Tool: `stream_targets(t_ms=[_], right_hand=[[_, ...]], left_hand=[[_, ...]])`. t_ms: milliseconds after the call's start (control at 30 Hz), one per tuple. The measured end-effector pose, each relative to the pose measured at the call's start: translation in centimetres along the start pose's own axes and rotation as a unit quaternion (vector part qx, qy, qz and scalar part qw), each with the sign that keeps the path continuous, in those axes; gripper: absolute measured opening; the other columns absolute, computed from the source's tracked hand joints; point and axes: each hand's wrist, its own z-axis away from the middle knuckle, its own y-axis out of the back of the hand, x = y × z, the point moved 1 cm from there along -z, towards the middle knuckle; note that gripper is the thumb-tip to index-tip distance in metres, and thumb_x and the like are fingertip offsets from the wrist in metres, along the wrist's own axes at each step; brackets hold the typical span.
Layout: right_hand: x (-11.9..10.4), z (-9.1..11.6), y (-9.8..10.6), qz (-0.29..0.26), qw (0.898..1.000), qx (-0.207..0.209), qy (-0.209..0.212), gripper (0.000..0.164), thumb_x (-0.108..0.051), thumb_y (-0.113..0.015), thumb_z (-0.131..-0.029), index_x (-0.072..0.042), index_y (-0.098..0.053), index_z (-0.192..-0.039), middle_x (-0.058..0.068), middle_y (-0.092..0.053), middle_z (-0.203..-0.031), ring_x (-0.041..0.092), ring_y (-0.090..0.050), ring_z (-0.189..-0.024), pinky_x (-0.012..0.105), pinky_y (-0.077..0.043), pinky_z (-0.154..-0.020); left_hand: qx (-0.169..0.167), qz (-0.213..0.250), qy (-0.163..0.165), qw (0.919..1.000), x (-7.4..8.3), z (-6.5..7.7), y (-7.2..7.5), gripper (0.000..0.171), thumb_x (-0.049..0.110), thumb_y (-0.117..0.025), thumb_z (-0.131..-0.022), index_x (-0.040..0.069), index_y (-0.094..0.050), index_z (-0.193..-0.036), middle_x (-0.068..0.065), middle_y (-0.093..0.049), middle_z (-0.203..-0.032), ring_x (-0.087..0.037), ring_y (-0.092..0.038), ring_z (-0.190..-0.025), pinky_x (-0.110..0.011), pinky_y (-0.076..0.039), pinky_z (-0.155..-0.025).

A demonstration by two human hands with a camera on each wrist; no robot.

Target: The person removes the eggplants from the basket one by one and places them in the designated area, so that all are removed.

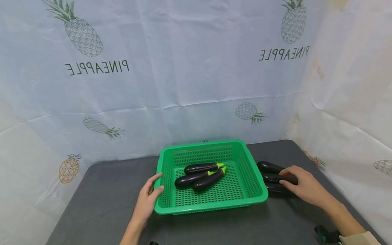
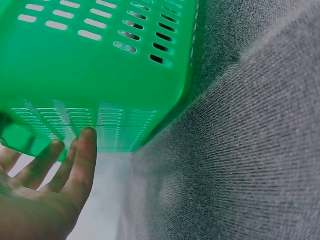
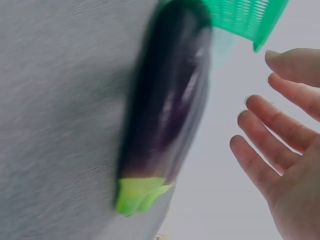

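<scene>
My left hand (image 1: 147,200) is at the left rim of a green plastic basket (image 1: 218,204), thumb and index fingertip on the rim. In the left wrist view its fingers (image 2: 86,150) lie fairly straight near the slotted basket wall (image 2: 95,75). Inside the basket lie three dark purple eggplants, the rear one (image 1: 200,168) with a bright green cap. At the right, my right hand (image 1: 302,185) hovers over a middle eggplant (image 1: 271,178), thumb and fingers spread to either side. The right wrist view shows those fingers (image 3: 275,127) extended, beside a green-capped eggplant (image 3: 167,100).
Two more eggplants, a far one (image 1: 267,167) and a near one (image 1: 275,189), lie close beside the basket's right side. Everything stands on a dark grey table (image 1: 110,202). A pineapple-printed white curtain (image 1: 193,81) hangs behind and at both sides.
</scene>
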Motion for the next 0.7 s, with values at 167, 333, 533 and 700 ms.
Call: stream_targets(t_ms=[167,333,533,700], right_hand=[[-1.0,-0.4,0.4,-0.001,0.999,0.034,0.02,0.023,-0.012,-0.073,-0.095,-0.009,-0.068,-0.118,0.008,-0.067,-0.113,0.029,-0.066,-0.1,0.04,-0.056,-0.082],[-2.1,-1.0,0.4,-0.033,0.998,0.035,0.029,0.026,-0.013,-0.071,-0.097,-0.009,-0.067,-0.123,0.008,-0.067,-0.113,0.021,-0.066,-0.097,0.032,-0.056,-0.08],[-3.2,-1.6,-0.2,-0.079,0.997,0.012,0.02,0.033,-0.019,-0.066,-0.101,-0.007,-0.063,-0.132,0.004,-0.065,-0.117,0.01,-0.064,-0.097,0.029,-0.054,-0.079],[-3.6,-2.1,-1.2,-0.125,0.992,-0.017,0.01,0.038,-0.022,-0.062,-0.104,-0.006,-0.058,-0.139,0.009,-0.064,-0.122,0.01,-0.064,-0.102,0.03,-0.054,-0.082]], left_hand=[[-0.011,0.0,-0.003,0.9999,0.0,0.0,0.1,0.048,0.024,-0.057,-0.106,0.022,-0.044,-0.153,-0.011,-0.024,-0.166,-0.032,-0.018,-0.154,-0.059,-0.03,-0.115],[-0.015,0.0,0.003,0.9999,0.2,0.0,0.2,0.049,0.024,-0.057,-0.106,0.022,-0.043,-0.153,-0.011,-0.024,-0.166,-0.031,-0.019,-0.154,-0.059,-0.032,-0.114],[-0.023,-0.014,0.006,0.9996,0.5,0.0,0.4,0.049,0.024,-0.057,-0.107,0.021,-0.043,-0.154,-0.012,-0.021,-0.167,-0.033,-0.015,-0.155,-0.059,-0.028,-0.116],[-0.028,-0.026,0.004,0.9993,0.8,-0.1,0.5,0.05,0.024,-0.056,-0.107,0.019,-0.042,-0.154,-0.015,-0.024,-0.166,-0.035,-0.02,-0.153,-0.06,-0.032,-0.114]])
